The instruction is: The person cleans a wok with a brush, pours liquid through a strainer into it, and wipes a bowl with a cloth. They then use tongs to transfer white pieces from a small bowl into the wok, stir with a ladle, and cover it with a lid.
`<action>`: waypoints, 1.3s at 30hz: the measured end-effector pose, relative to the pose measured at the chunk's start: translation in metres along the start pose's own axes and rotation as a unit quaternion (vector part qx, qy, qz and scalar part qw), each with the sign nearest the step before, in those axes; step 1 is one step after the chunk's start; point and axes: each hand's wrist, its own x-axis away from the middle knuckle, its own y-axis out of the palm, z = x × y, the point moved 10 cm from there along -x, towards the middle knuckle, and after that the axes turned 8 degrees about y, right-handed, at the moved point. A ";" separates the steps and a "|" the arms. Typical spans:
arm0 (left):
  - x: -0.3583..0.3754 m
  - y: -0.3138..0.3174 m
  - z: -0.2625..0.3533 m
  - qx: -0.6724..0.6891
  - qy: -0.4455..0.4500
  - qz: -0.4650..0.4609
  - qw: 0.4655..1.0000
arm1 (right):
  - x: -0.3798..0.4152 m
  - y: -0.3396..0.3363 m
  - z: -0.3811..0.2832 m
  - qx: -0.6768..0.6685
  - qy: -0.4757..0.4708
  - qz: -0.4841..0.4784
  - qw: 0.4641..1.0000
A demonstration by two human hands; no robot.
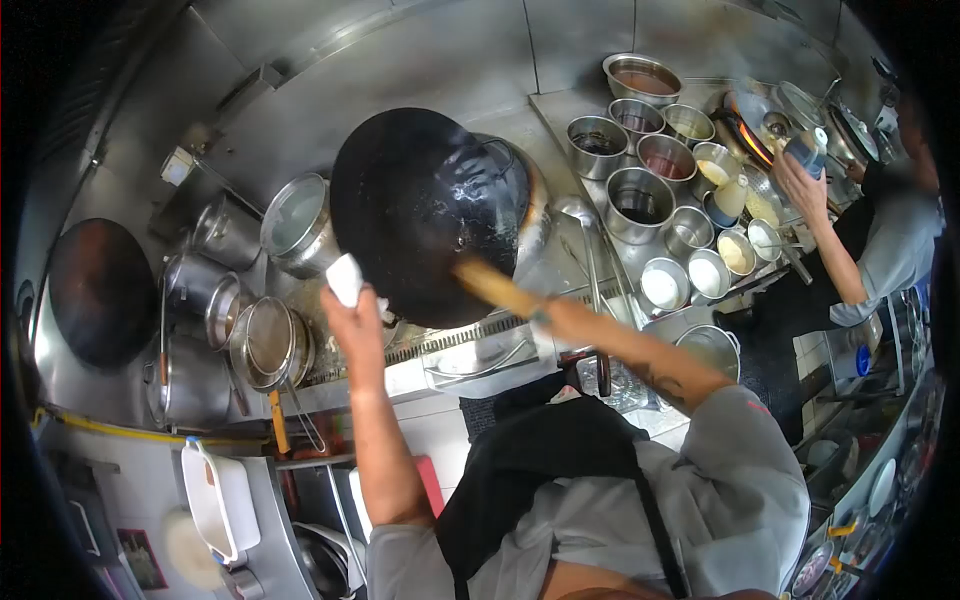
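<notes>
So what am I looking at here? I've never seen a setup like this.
There's no machine: these are a person's bare hands, seen by one camera worn on their head, facing forward and down. The left hand holds a white cloth by the edge of a tilted black wok. The right hand grips a wooden tool, blurred. On the counter to the right stand metal pots, some holding liquids. Farther right, a co-worker's hand holds a bottle.
</notes>
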 end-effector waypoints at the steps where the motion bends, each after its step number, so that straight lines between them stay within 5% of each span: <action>1: -0.002 -0.011 -0.030 0.015 0.029 0.032 0.999 | -0.001 -0.009 0.055 0.066 0.127 -0.020 0.990; 3: -0.002 -0.022 -0.039 0.005 0.048 0.049 0.998 | -0.018 -0.065 0.083 0.142 0.124 0.018 0.982; 9: 0.015 -0.017 -0.153 0.170 -0.185 0.095 0.963 | -0.045 -0.182 0.038 0.200 0.159 0.092 0.963; 10: 0.020 -0.010 -0.135 0.173 -0.202 0.090 0.960 | -0.049 -0.199 0.024 0.195 0.169 0.082 0.963; 13: 0.065 0.046 -0.193 0.296 -0.355 0.093 0.882 | -0.064 -0.275 -0.023 0.170 0.066 0.224 0.957; 15: 0.080 0.093 -0.188 0.366 -0.453 0.013 0.813 | -0.077 -0.329 -0.068 0.174 0.068 0.282 0.941; 17: 0.090 0.149 -0.209 0.407 -0.507 -0.033 0.759 | -0.089 -0.384 -0.112 0.135 -0.036 0.393 0.909; 22: 0.074 0.211 -0.203 0.415 -0.506 -0.011 0.756 | -0.136 -0.490 -0.203 0.105 -0.037 0.519 0.847; 23: 0.071 0.216 -0.202 0.422 -0.516 0.008 0.745 | -0.151 -0.492 -0.207 0.016 -0.061 0.495 0.866; 25: 0.078 0.220 -0.196 0.406 -0.522 0.021 0.750 | -0.187 -0.473 -0.232 -0.163 -0.104 0.431 0.881; 30: 0.075 0.219 -0.195 0.415 -0.484 0.061 0.768 | -0.303 -0.363 -0.206 -0.217 -0.222 0.448 0.838; 32: 0.074 0.207 -0.188 0.399 -0.488 0.097 0.770 | -0.352 -0.274 -0.156 -0.238 -0.164 0.431 0.855; 33: 0.073 0.205 -0.186 0.406 -0.480 0.109 0.770 | -0.397 -0.228 -0.098 -0.134 -0.152 0.462 0.864; 34: 0.074 0.203 -0.184 0.412 -0.472 0.119 0.770 | -0.423 -0.154 -0.044 -0.318 0.113 0.234 0.912; 35: 0.072 0.200 -0.184 0.418 -0.463 0.129 0.771 | -0.422 -0.083 -0.014 -0.514 0.290 0.046 0.806; 36: 0.066 0.201 -0.182 0.442 -0.446 0.124 0.768 | -0.428 -0.039 0.009 -0.644 0.344 -0.049 0.682; 37: 0.069 0.205 -0.189 0.443 -0.451 0.117 0.766 | -0.422 -0.046 0.000 -0.575 0.278 -0.062 0.767; 39: 0.074 0.215 -0.200 0.448 -0.459 0.103 0.761 | -0.410 -0.087 -0.020 -0.515 0.256 -0.030 0.817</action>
